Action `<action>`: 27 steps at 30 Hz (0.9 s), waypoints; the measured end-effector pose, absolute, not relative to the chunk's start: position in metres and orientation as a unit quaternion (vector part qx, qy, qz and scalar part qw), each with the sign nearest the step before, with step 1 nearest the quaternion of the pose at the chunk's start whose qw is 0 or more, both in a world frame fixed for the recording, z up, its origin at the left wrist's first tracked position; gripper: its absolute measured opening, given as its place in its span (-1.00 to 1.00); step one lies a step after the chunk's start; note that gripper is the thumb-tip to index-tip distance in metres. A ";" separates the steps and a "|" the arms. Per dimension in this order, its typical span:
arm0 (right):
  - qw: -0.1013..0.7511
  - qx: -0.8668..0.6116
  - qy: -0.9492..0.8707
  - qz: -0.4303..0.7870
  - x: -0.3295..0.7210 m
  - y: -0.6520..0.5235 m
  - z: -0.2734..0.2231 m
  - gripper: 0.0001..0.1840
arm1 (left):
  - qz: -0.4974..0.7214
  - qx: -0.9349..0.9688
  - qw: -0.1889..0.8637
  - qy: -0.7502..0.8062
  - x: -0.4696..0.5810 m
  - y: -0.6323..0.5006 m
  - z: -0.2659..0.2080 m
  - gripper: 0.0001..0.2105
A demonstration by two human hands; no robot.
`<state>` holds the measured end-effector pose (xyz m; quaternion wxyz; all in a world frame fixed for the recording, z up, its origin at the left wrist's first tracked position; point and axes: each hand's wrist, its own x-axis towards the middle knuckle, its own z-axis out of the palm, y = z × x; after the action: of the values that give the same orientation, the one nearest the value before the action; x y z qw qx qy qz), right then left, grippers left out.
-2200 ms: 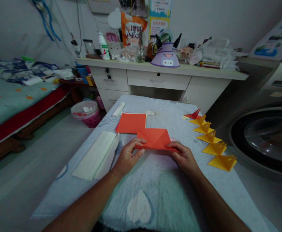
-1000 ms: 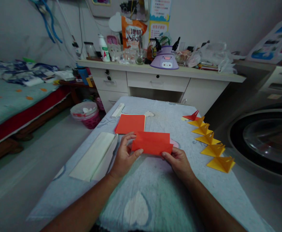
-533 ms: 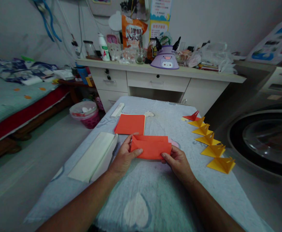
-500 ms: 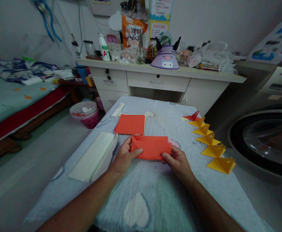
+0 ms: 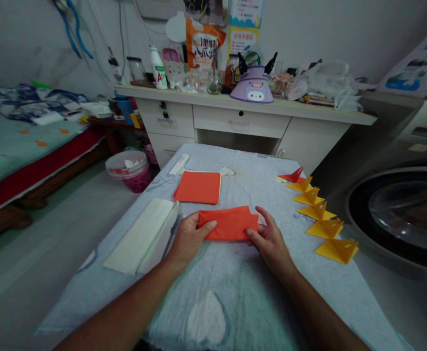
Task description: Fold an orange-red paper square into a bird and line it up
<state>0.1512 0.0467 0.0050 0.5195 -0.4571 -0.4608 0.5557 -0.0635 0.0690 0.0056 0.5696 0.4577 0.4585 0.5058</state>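
A folded sheet of orange paper (image 5: 230, 225) is held up above the table between both hands. My left hand (image 5: 189, 236) pinches its left end, thumb on the front face and fingers behind. At the right end my right hand (image 5: 272, 241) grips the lower corner with the thumb, while its index finger stands raised off the paper. The upper and lower layers do not line up at the right edge. Just beyond lies a stack of square orange paper (image 5: 198, 187). Along the table's right side runs a row of several folded paper figures, yellow (image 5: 336, 250) and one red (image 5: 293, 175).
A pale folded packet (image 5: 142, 236) lies left of my hands on the cloth-covered table (image 5: 257, 312). Near the far left corner is a small white box (image 5: 179, 165). A cluttered desk (image 5: 213, 100) stands behind, a washing machine (image 5: 399, 161) at right, a bin (image 5: 131, 170) at left.
My right index finger has lifted off the paper's upper right edge. The top layer's right corner has shifted left and tilted, so the layers' edges now sit further apart.
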 end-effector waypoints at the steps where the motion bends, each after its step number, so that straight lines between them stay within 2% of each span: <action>1: 0.523 -0.445 -0.459 0.564 0.152 0.047 0.006 -0.30 | 0.505 0.457 0.571 0.459 -0.063 0.069 0.007 -0.68; 4: 0.543 -0.416 -0.429 0.590 0.154 0.049 0.008 -0.44 | 0.500 0.454 0.584 0.451 -0.061 0.066 0.011 -0.69; 8: 0.547 -0.400 -0.375 0.632 0.155 0.049 0.008 -0.31 | 0.493 0.452 0.598 0.442 -0.059 0.063 0.016 -0.71; 13: 0.508 -0.404 -0.423 0.632 0.158 0.047 0.007 -0.68 | 0.488 0.461 0.591 0.447 -0.060 0.063 0.015 -0.73; 17: 0.512 -0.412 -0.437 0.614 0.160 0.046 0.006 -0.76 | 0.495 0.461 0.568 0.469 -0.061 0.063 0.014 -0.73; 23: 0.517 -0.411 -0.421 0.622 0.157 0.046 0.011 -0.71 | 0.496 0.455 0.572 0.469 -0.059 0.064 0.017 -0.71; 27: 0.539 -0.391 -0.398 0.631 0.154 0.044 0.015 -0.55 | 0.491 0.461 0.568 0.474 -0.058 0.063 0.018 -0.73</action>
<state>0.1540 0.0444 0.0152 0.5394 -0.3907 -0.3975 0.6312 -0.0585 0.0632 0.0185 0.5676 0.4611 0.4740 0.4905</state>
